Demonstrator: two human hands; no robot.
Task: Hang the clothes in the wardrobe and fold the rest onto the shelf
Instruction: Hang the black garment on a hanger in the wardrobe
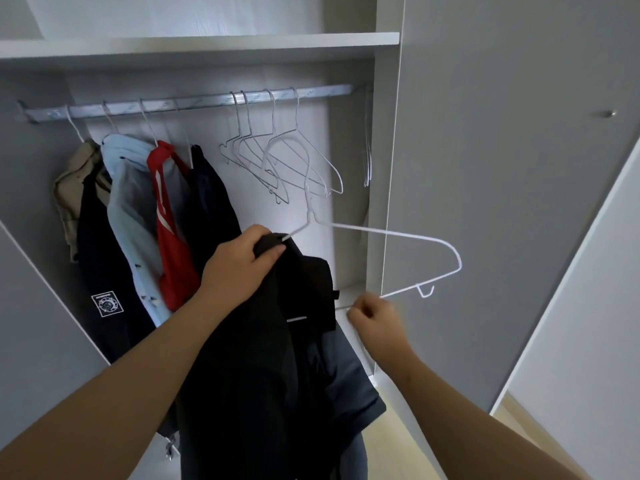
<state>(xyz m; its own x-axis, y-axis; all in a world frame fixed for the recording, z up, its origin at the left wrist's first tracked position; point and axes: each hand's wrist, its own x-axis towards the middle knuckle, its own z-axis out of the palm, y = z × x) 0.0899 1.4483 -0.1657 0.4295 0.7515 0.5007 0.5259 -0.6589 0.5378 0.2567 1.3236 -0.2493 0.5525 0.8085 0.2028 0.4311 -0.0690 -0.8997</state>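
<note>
Dark jacket (pixel 277 358) is hanging mid-view and trailing toward 6 o'clock. The curled fingers of the left hand (pixel 239 268) are gripping its bunched collar high, likely so the cloth drapes free. A white wire hanger (pixel 415 236) is jutting toward 3 o'clock with one arm tucked under that collar, and the right hand (pixel 375 320) is pinching its lower bar, seemingly to steer it into the shoulders before it goes onto the rail (pixel 194 102) at 12 o'clock.
</note>
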